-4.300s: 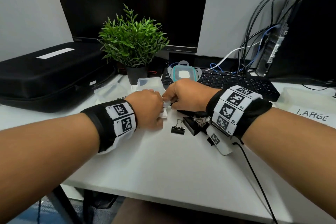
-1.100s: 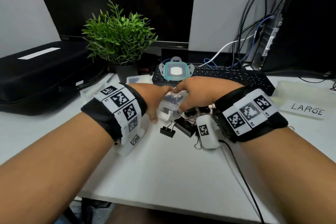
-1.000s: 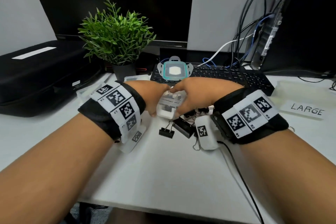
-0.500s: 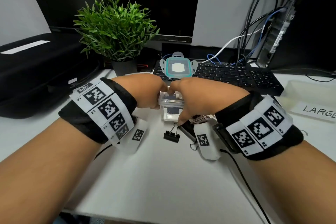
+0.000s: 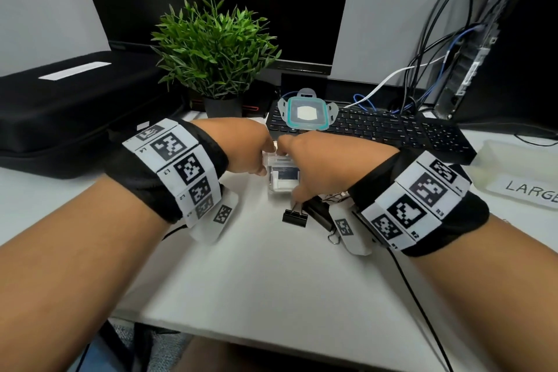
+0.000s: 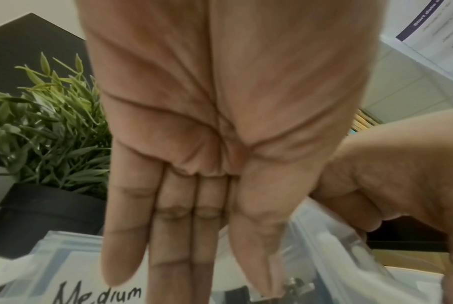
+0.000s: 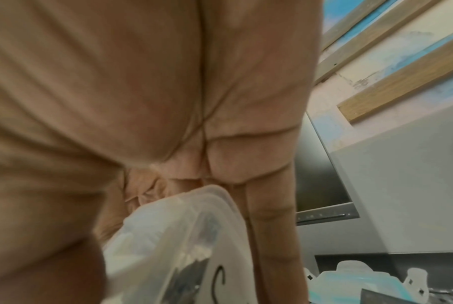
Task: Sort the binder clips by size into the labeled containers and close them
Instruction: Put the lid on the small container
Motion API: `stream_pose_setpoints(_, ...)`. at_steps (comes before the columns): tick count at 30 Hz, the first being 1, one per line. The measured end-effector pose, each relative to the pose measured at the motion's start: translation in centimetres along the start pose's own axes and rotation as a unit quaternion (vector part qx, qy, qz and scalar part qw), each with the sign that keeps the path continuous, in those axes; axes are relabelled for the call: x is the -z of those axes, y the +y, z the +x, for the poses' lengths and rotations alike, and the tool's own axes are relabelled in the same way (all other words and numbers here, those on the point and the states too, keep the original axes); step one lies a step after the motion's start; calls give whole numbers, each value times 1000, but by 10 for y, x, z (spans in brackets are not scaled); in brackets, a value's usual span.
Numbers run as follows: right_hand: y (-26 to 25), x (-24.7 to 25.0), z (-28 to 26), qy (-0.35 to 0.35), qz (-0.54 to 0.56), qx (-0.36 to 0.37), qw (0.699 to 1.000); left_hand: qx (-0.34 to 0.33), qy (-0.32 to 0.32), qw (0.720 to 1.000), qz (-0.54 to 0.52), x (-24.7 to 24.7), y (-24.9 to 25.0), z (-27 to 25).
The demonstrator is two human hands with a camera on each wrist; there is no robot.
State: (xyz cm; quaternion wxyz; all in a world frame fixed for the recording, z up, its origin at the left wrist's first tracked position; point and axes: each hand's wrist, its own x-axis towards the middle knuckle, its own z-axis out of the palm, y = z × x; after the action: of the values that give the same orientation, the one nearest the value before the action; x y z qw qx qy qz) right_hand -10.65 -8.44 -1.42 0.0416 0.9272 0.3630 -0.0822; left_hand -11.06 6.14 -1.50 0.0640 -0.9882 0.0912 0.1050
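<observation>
A small clear lidded container (image 5: pixel 283 178) stands on the white table (image 5: pixel 271 281) between my hands, with dark clips inside. In the right wrist view its lid (image 7: pixel 173 236) sits under my palm and a hand-written letter like S shows. My right hand (image 5: pixel 314 160) grips it, fingers down the far side and thumb on the near edge. My left hand (image 5: pixel 247 151) rests against its left side with straight fingers (image 6: pixel 176 236). Loose black binder clips (image 5: pixel 294 216) lie just in front of my right hand.
A clear container labelled Medium (image 6: pixel 64 267) stands behind my left fingers. A container labelled LARGE (image 5: pixel 519 166) is at the right. A teal-rimmed lid (image 5: pixel 306 113) lies on the keyboard (image 5: pixel 392 130). A potted plant (image 5: pixel 214 54) and a black case (image 5: pixel 60 106) stand at the back left.
The small container came down from a tilted hold between my hands to stand flat on the table. Both hands stay on it, and my right thumb now sits at its near edge.
</observation>
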Motion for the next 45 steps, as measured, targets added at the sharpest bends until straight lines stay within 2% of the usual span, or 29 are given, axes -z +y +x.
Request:
stream_pose_setpoints(4,-1,1,-7,5,-8,5,1000,7,4,1000,-10,-2,1,-4)
stream_pose_setpoints(12,-3,10,-11,-29,-3,13,999,-11,-13,1000,-4,-7,2,-19)
stream_pose_setpoints(19,-6,6,-15,-16,-5,11,1000,4,-54,995,-89,-3,1,-33)
stream_pose_setpoints(26,-4,3,-15,-5,31,4,999,32,-25,994,-100,-3,6,-28)
stream_pose_setpoints(36,0,3,-16,2,53,2,999,45,-22,995,-91,-5,7,-25)
stream_pose_setpoints(41,10,4,-19,-10,94,6,996,28,-73,985,-152,-3,-11,-34)
stream_pose_setpoints(45,13,3,-14,9,164,-2,986,32,-34,987,-153,0,-9,-36)
